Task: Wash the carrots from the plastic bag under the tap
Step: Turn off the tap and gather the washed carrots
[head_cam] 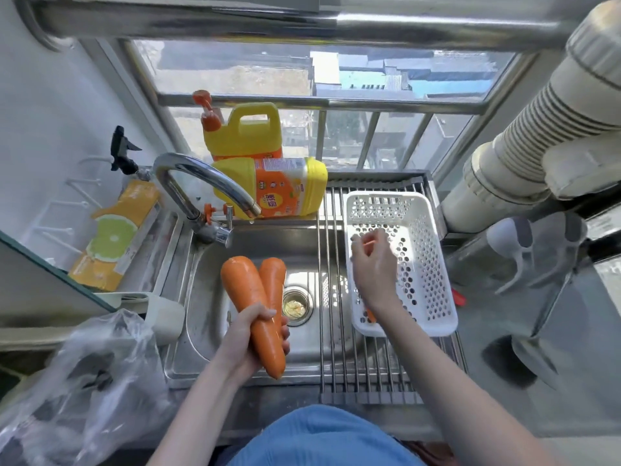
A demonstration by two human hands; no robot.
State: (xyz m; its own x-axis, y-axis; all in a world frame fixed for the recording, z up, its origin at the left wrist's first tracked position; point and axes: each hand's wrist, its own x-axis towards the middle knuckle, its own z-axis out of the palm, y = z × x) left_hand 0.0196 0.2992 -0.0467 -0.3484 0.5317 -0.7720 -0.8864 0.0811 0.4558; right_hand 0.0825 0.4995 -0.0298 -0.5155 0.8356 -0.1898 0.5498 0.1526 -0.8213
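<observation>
Head view, places given relative to the sink (242, 361).

Left hand (250, 339): seen over the sink's near half. Its fingers are curled round two carrots (258, 297), clasped together near their narrow ends. The thumb is laid across the top of the left carrot; the fingertips are seen wrapped round on the right side.

Carrots: held above the basin, just left of the drain (297, 306). Their long axes run near-to-far; the thick ends are pointed away toward the tap (208, 183), the tapered ends toward the person. The two are crossed slightly, touching along their length. No water is seen running from the spout.

Right hand (376, 270): raised over the basket (426, 264), right of the basin. The fingers are loosely bent, thumb and forefinger brought near each other. A sliver of orange is glimpsed between the fingertips; whether anything is pinched cannot be told. A small orange piece (370, 316) is seen in the basket, by the wrist.

Basket: white, perforated, set on the rack (336, 364) laid across the sink's right part.

Bag (84, 381): clear plastic, crumpled, left of the sink at its near corner.

Two yellow bottles (268, 186): behind the sink, one upright, one laid on its side in front of it.

Yellow box (114, 237): left of the tap, against the wall.
</observation>
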